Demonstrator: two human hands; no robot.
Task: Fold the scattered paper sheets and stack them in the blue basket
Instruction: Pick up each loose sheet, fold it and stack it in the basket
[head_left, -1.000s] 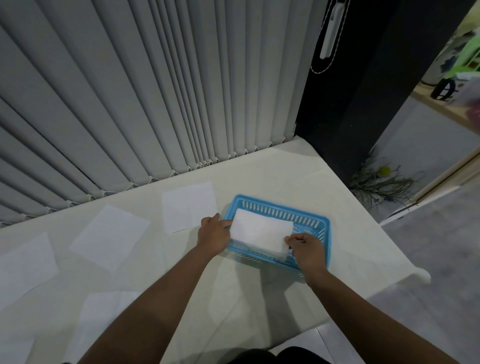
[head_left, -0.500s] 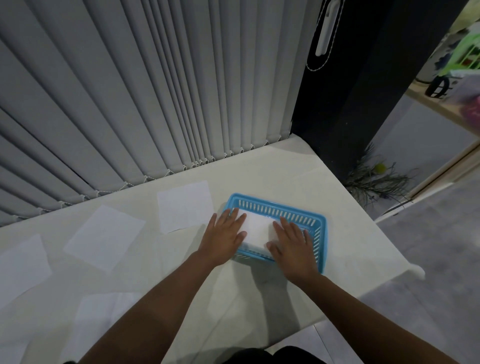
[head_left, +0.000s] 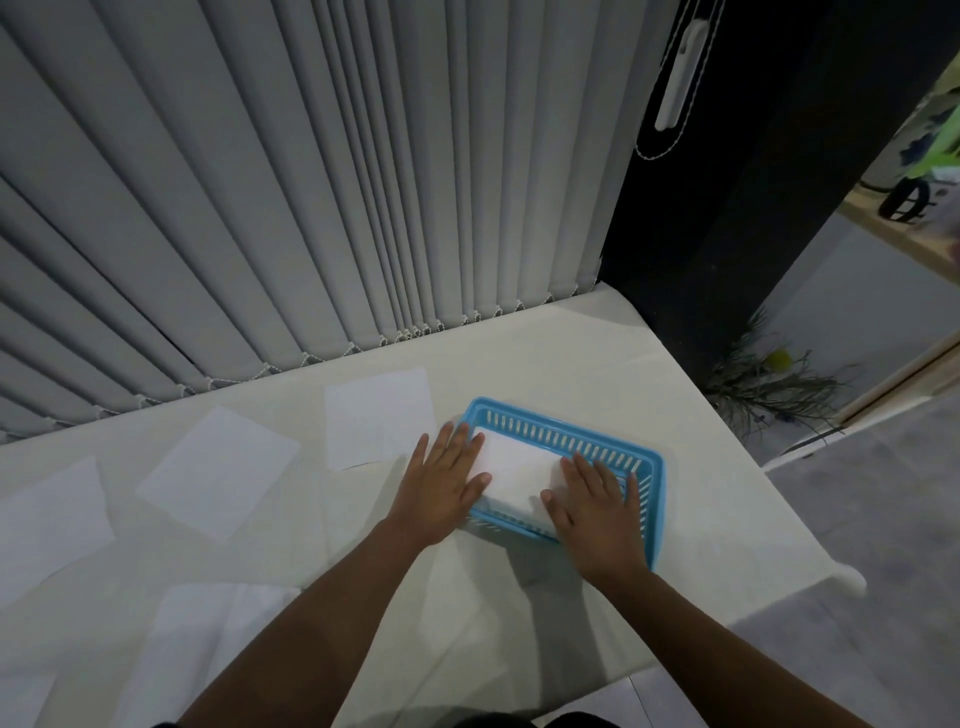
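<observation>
Pressing down with both palms, the person flattens a folded white paper stack (head_left: 511, 475) that sits inside the shallow blue slotted plastic basket (head_left: 597, 441). The left hand (head_left: 441, 480) lies spread with fingers extended and released, its fingertips over the basket's left rim and its thumb on the paper's left end; the right hand (head_left: 597, 501) is likewise flat and unclenched, covering the paper's right end near the basket's right wall. Neither hand grasps anything; the flat pressure from either side looks meant to seat the fold squarely and push out springiness so later sheets will stack level.

On the cream cloth-covered table (head_left: 571, 374) several unfolded white paper sheets wait: one sheet (head_left: 376, 415) just left of the basket, a second sheet (head_left: 218, 470) farther left, a third sheet (head_left: 49, 525) at the left edge, and a nearer sheet (head_left: 202, 639) partly hidden by the left forearm. Judging by these, the task is in an early-to-middle stage, and the sheet just beside the basket is the handiest next pick.
</observation>
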